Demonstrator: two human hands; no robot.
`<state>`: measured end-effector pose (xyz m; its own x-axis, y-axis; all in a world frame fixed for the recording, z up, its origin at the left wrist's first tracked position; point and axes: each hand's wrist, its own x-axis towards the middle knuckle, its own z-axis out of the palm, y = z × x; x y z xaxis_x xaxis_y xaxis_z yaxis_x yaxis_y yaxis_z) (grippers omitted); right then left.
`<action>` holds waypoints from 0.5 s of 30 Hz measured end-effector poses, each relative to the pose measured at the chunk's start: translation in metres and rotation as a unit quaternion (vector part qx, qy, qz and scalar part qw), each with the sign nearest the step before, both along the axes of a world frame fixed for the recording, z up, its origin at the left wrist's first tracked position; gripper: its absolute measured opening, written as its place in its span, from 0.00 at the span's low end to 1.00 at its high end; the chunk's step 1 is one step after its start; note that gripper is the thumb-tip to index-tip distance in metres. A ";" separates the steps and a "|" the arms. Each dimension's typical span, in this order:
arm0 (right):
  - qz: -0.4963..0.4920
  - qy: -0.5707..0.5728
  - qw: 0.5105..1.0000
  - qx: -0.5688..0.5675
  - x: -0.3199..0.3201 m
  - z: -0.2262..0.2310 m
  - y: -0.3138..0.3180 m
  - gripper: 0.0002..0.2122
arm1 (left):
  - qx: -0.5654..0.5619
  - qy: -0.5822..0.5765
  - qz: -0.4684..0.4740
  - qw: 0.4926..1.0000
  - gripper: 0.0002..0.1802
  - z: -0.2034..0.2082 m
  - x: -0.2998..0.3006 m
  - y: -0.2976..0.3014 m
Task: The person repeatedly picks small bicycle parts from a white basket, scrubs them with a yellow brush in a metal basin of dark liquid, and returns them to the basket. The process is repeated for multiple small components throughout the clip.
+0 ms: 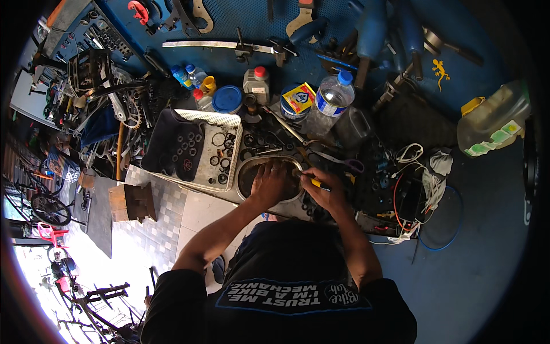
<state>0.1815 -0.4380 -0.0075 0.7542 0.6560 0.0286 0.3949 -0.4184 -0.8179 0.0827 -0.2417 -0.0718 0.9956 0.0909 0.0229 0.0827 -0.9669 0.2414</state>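
My left hand (269, 186) reaches into an oval metal tray (239, 171) on the bench, its fingers stretched out over the dark contents. What lies beneath those fingers is too dark to tell. At the tray's right rim, my right hand (327, 195) is closed around a tool with a yellow-and-black handle (319, 184). The tool's tip cannot be made out. Left of the oval tray stands a white plastic basket (236, 137) holding a black cloth (172, 143) and several bearings and rings (215, 161).
Behind the tray stand a clear bottle with a blue cap (335, 97), a blue-lidded tub (227, 99) and a red-capped bottle (256, 86). Purple-handled scissors (354, 165) and white cables (409, 153) lie to the right. Tools hang on the blue pegboard (229, 23).
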 end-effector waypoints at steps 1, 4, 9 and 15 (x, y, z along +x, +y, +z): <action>-0.002 -0.011 1.000 0.017 0.001 -0.002 0.000 0.08 | -0.011 0.013 0.010 1.000 0.40 -0.002 -0.006 -0.007; -0.003 -0.028 0.998 0.056 0.003 -0.003 0.001 0.08 | -0.026 0.064 0.016 0.997 0.49 -0.002 -0.013 -0.025; -0.013 -0.028 0.998 0.062 0.003 -0.004 -0.001 0.07 | -0.055 0.087 -0.079 0.992 0.49 -0.001 -0.022 -0.032; 0.004 -0.027 0.997 0.072 0.001 0.000 -0.003 0.09 | -0.093 0.024 -0.143 0.985 0.44 0.000 -0.050 -0.015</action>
<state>0.1826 -0.4406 -0.0072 0.7432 0.6488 0.1635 0.4427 -0.2936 -0.8472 0.0328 -0.2563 -0.0719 0.9808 -0.1944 -0.0156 -0.1702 -0.8923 0.4181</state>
